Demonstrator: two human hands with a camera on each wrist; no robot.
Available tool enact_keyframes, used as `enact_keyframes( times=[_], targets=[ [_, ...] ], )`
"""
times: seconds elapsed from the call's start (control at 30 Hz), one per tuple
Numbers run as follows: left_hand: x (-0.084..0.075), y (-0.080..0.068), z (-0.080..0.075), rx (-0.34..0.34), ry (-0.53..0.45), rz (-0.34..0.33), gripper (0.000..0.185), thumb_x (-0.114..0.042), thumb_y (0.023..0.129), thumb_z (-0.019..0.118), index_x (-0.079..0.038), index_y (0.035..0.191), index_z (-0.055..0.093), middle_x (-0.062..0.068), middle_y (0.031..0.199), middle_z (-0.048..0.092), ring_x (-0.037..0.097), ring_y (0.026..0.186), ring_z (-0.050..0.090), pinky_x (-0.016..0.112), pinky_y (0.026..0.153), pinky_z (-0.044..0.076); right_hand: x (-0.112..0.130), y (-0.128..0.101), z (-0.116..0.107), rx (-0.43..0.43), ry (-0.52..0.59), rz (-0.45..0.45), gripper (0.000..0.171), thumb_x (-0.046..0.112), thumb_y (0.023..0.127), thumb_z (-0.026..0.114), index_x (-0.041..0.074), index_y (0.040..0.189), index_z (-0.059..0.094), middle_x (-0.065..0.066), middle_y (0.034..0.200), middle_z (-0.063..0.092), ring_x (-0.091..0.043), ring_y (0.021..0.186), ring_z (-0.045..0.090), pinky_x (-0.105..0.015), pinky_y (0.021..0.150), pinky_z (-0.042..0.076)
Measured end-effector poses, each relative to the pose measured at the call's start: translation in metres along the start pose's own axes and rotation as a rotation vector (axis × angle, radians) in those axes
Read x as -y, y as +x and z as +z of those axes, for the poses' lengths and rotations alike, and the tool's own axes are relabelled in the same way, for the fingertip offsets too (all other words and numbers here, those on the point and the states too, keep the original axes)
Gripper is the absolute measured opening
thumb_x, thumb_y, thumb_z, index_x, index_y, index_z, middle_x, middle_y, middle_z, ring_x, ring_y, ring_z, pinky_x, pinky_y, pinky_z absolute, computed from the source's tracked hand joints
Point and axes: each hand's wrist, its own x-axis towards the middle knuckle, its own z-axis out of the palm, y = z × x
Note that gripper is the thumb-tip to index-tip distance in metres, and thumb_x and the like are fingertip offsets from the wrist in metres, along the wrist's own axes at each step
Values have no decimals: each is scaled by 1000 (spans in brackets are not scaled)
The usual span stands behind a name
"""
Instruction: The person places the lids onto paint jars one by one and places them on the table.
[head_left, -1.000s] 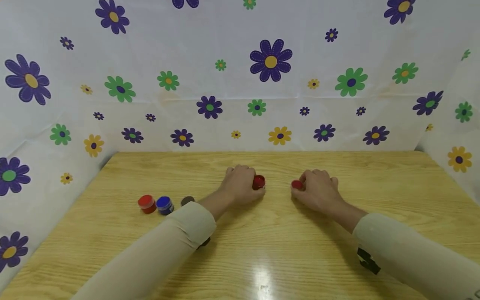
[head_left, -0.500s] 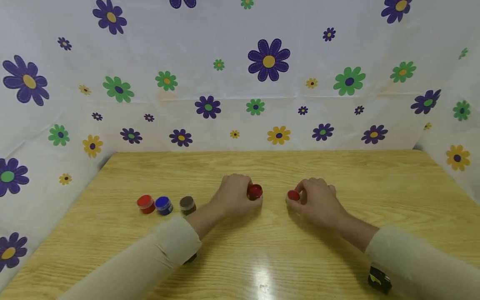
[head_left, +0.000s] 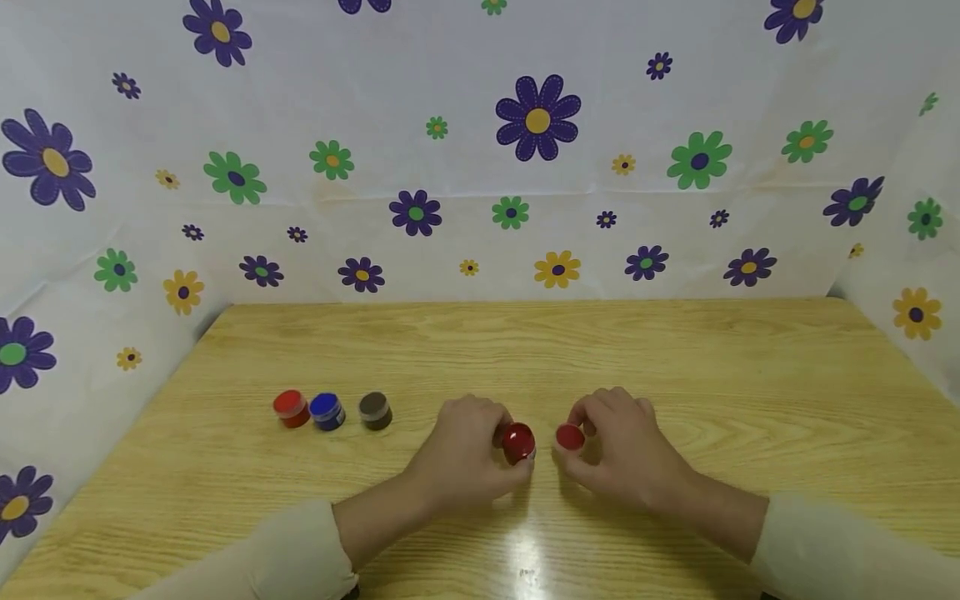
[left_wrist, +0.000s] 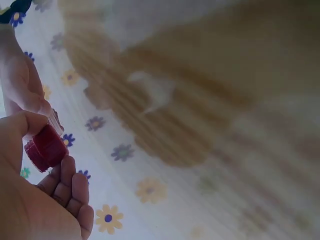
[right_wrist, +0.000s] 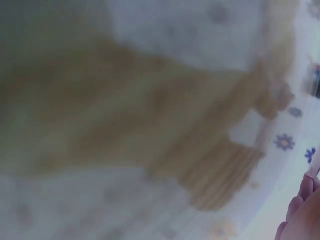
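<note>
My left hand (head_left: 467, 454) grips a small open paint jar (head_left: 518, 442) filled with glossy dark red, thumb on the near side and fingers behind. Seen from the left wrist, the jar (left_wrist: 47, 147) is held between thumb and fingertips, tilted in that view. Just to its right, my right hand (head_left: 630, 454) pinches a round red lid (head_left: 570, 437) between thumb and fingers, its flat top facing up. A narrow gap separates lid and jar. In the right wrist view only part of the right hand (right_wrist: 305, 215) shows at the edge.
Left of the hands, three closed paint jars stand in a row on the wooden table (head_left: 675, 350): a red jar (head_left: 291, 408), a blue jar (head_left: 327, 411) and a dark brown jar (head_left: 375, 410). A flowered white cloth (head_left: 465, 167) hangs behind and at both sides.
Both hands have come nearer to the person, with the open jar and the lid in them. The right hand has also moved left, narrowing the gap. The brown jar is now fully uncovered.
</note>
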Motion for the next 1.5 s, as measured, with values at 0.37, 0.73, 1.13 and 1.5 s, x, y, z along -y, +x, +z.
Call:
enact_keyframes(
  times=[0.37, 0.73, 1.13, 1.5],
  targets=[
    [3, -20, 6, -32, 171, 87, 23, -34, 76, 76, -18, 84, 62, -11, 78, 57, 8, 79, 49, 32, 84, 39, 9, -25, 7, -130, -163, -249, 26, 36, 75, 73, 21, 89, 58, 13, 85, 49, -7, 82, 40, -31, 79, 31],
    [5, -26, 23, -24, 308, 248, 25, -38, 78, 71, -17, 85, 61, -10, 79, 55, 10, 75, 45, 31, 84, 40, 14, -38, 16, -152, -145, -285, 30, 38, 75, 74, 20, 93, 58, 12, 86, 51, -6, 83, 41, -28, 78, 31],
    [11, -32, 26, 23, 359, 247, 26, -40, 80, 70, -17, 85, 60, -8, 79, 55, 11, 78, 47, 32, 84, 41, 15, -41, 24, -155, -93, -245, 28, 36, 76, 72, 18, 94, 59, 11, 85, 51, -7, 83, 41, -28, 77, 31],
    [14, 2, 7, -38, 371, 337, 28, -38, 79, 70, -13, 85, 60, -3, 80, 58, 16, 78, 49, 34, 81, 40, 7, -4, 0, -201, -109, -356, 30, 30, 77, 69, 11, 99, 61, 2, 87, 54, -15, 84, 45, -33, 76, 33]
  ],
)
